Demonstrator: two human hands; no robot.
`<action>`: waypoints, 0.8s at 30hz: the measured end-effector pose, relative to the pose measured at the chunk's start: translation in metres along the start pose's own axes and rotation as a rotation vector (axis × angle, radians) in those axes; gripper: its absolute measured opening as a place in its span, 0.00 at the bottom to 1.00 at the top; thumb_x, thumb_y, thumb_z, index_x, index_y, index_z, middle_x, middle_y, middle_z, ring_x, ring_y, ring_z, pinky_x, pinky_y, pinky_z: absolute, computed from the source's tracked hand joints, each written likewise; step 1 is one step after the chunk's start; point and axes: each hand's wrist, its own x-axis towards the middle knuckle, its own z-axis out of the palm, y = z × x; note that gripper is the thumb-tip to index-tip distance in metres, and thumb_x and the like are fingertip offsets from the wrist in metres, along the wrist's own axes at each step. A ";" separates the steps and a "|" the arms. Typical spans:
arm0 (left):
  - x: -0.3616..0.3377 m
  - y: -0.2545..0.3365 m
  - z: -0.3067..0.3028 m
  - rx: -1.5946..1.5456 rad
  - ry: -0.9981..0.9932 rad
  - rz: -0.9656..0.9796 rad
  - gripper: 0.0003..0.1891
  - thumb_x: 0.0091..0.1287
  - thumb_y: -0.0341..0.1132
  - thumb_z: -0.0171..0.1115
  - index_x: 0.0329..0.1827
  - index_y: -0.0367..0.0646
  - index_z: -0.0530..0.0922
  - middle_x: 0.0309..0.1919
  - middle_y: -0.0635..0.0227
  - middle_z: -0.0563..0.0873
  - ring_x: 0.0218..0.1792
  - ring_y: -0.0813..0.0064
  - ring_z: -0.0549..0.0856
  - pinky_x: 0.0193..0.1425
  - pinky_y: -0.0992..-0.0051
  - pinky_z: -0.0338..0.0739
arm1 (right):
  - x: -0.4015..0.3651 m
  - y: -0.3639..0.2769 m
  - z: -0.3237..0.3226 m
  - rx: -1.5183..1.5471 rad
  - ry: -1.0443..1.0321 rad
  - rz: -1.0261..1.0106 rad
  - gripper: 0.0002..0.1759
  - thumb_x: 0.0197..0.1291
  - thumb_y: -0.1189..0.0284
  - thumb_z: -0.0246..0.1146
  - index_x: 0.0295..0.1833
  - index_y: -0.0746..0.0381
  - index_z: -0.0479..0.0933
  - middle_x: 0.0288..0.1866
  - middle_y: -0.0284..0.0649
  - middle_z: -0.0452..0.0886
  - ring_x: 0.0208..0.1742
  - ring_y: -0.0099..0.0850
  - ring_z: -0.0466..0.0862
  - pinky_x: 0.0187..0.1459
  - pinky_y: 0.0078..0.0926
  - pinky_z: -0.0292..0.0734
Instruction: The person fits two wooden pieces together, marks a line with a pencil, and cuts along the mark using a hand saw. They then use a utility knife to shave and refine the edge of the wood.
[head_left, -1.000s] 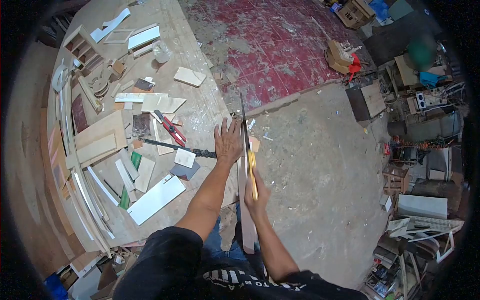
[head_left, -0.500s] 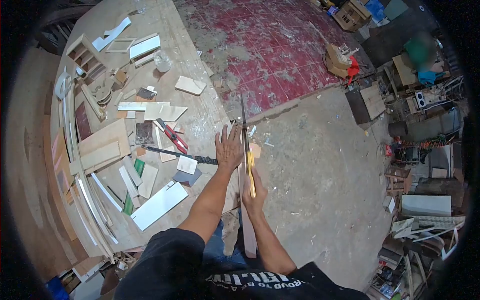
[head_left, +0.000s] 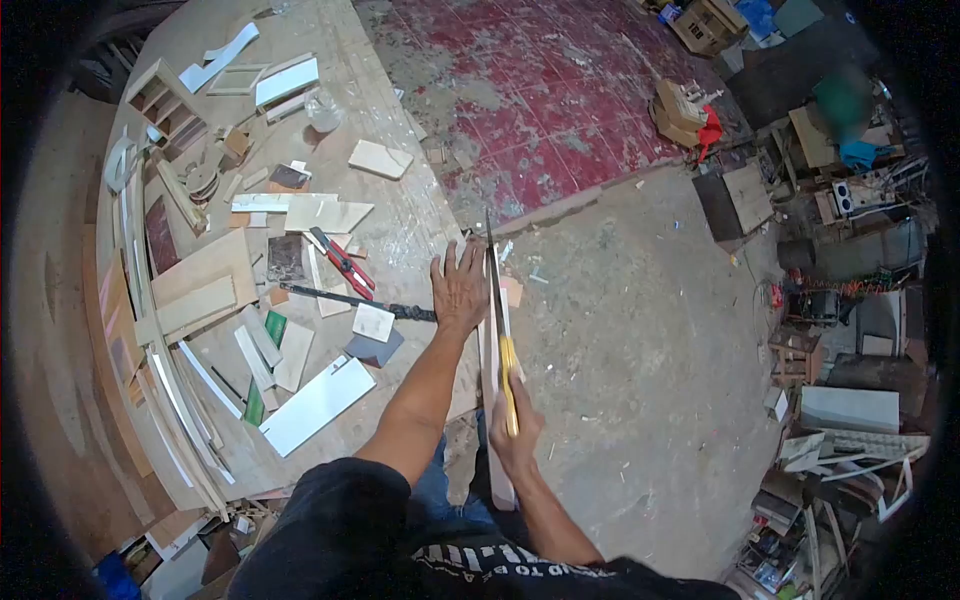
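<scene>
My right hand (head_left: 517, 428) is wrapped round the yellow handle of a handsaw (head_left: 507, 358). The saw's long narrow blade points away from me along the table's right edge, beside my left hand. My left hand (head_left: 460, 298) lies flat with fingers spread at that edge, pressing down near a long pale wooden strip (head_left: 501, 485) that runs back toward my body. What lies directly under the palm is hidden. A black-wrapped bar (head_left: 400, 311) reaches up to the left wrist. Left of it on the table are a red utility knife (head_left: 350, 270) and a small white block (head_left: 373, 323).
The wooden worktable (head_left: 420, 375) holds many offcuts, a white board (head_left: 318, 406), a small wooden shelf frame (head_left: 165, 105) and a clear plastic container (head_left: 322, 112). Concrete floor (head_left: 640, 350) lies to the right, with cluttered boards and a white panel (head_left: 850, 408) beyond.
My right hand has drawn the saw back toward my body and slightly right, so the handle sits farther from my left hand. The left hand stays in place.
</scene>
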 end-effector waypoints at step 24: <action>-0.008 -0.001 0.004 0.033 -0.027 0.024 0.34 0.70 0.38 0.54 0.82 0.50 0.62 0.77 0.68 0.69 0.81 0.59 0.59 0.82 0.49 0.45 | 0.111 -0.002 0.036 0.118 -0.061 0.240 0.21 0.70 0.74 0.64 0.66 0.71 0.78 0.63 0.59 0.83 0.63 0.46 0.86 0.62 0.33 0.78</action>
